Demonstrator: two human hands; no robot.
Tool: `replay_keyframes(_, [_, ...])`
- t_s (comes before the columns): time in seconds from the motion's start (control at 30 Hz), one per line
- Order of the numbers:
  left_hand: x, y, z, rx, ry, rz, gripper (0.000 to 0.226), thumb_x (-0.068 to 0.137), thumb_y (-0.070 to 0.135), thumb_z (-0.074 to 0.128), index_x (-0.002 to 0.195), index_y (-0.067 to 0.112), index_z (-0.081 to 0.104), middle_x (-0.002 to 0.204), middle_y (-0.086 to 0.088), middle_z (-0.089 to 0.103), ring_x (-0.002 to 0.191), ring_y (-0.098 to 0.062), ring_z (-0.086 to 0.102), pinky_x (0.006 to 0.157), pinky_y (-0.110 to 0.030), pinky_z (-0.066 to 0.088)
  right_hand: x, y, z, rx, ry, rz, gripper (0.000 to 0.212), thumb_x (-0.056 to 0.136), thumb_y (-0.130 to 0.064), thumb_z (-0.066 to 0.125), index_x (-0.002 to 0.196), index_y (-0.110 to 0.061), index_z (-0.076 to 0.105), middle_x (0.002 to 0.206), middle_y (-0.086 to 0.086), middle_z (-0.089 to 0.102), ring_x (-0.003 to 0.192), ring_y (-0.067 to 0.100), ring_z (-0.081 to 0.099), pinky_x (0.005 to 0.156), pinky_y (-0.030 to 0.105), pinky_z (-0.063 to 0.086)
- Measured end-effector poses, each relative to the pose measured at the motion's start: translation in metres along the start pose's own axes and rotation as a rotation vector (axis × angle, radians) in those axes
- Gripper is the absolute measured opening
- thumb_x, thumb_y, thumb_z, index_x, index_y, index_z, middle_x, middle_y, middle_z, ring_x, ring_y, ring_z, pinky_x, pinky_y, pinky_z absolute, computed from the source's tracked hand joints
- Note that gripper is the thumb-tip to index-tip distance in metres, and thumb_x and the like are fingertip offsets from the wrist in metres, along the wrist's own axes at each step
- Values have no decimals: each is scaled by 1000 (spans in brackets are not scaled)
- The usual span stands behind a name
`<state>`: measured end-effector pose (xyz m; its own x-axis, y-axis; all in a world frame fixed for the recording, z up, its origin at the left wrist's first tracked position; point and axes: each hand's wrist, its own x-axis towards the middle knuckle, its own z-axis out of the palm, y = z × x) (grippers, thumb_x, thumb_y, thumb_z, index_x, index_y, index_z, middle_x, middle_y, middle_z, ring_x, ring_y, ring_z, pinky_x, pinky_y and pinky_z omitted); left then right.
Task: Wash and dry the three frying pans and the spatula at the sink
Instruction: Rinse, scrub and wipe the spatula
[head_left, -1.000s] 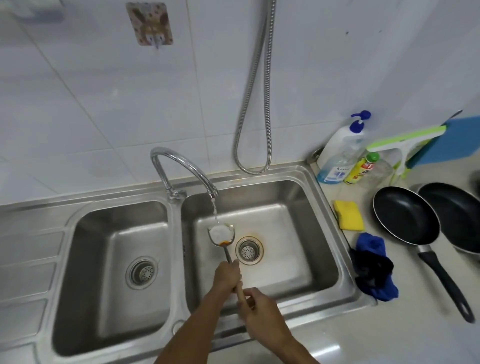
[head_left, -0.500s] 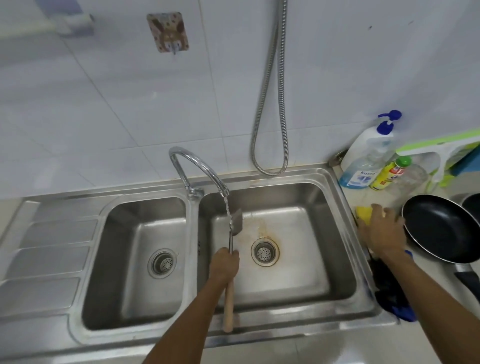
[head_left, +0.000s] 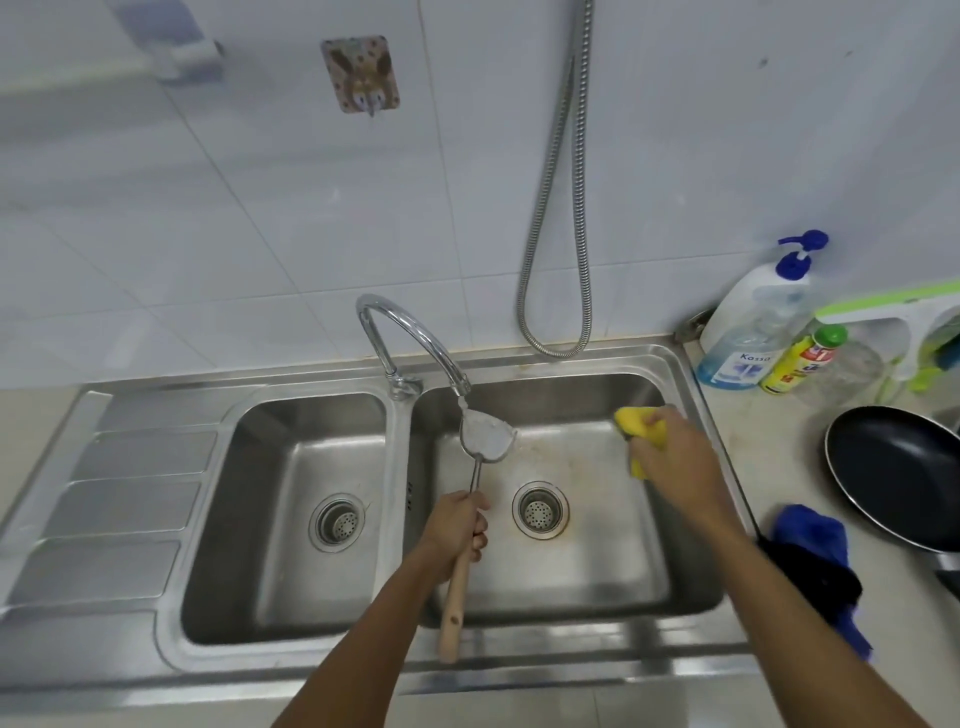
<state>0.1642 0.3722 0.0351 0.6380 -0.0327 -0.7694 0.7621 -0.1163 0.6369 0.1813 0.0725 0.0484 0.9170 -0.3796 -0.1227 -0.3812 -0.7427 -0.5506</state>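
Observation:
My left hand (head_left: 457, 535) grips the metal spatula (head_left: 485, 439) by its wooden handle over the right basin (head_left: 571, 577). The spatula's blade sits under the running tap (head_left: 415, 338), with water splashing on it. My right hand (head_left: 670, 462) holds a yellow sponge (head_left: 636, 422) above the right side of the same basin, apart from the spatula. One black frying pan (head_left: 893, 473) lies on the counter at the right edge, partly cut off by the frame.
The left basin (head_left: 291, 519) and the drainboard (head_left: 104, 493) lie to the left. A blue and black cloth (head_left: 815, 561) hangs at the counter edge. A soap pump bottle (head_left: 753, 322), a yellow bottle (head_left: 802, 358) and a green squeegee (head_left: 893, 312) stand at the back right. A shower hose (head_left: 561, 208) hangs on the wall.
My right hand let go of the spatula handle, reached to the counter, picked up the yellow sponge and brought it over the right basin. The left hand turned the blade under the water.

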Motion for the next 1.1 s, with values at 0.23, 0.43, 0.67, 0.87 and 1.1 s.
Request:
replay_keyframes(0.23, [-27,-1,3,74,-62,52,27,102,14,41,115,-2,59,55,1,45,42,-13,41,43,-21,33,-29,-113,118,50,-278,-301,33,83,-37,65,115,-31,63,119,1,62,112,24,55,86,35,48])
replay_keyframes(0.43, [-31,0,-5,141,-98,75,23,104,18,41,104,6,60,55,1,46,41,-12,41,43,-21,33,-6,-112,136,46,-93,-111,25,81,-23,66,106,-23,67,111,2,63,104,26,57,83,35,49])
replay_keyframes(0.67, [-32,-7,1,181,-137,160,22,104,19,48,103,0,58,59,-1,49,42,-11,42,43,-27,38,0,-74,119,-50,-17,-98,12,84,-19,60,94,-23,65,101,5,66,93,30,61,70,30,39])
replay_keyframes(0.87, [-14,8,-1,362,-99,211,26,105,24,48,102,0,59,68,-2,55,50,-13,49,50,-30,46,-22,-90,126,77,-85,-257,22,83,-14,67,103,-23,67,111,3,67,101,28,61,82,35,47])
replay_keyframes(1.1, [-18,1,16,971,210,480,22,105,35,44,118,19,49,102,-8,70,93,-31,69,76,-39,53,-12,-84,85,440,198,99,11,94,-30,63,100,-23,68,100,-4,68,97,19,63,82,33,49])
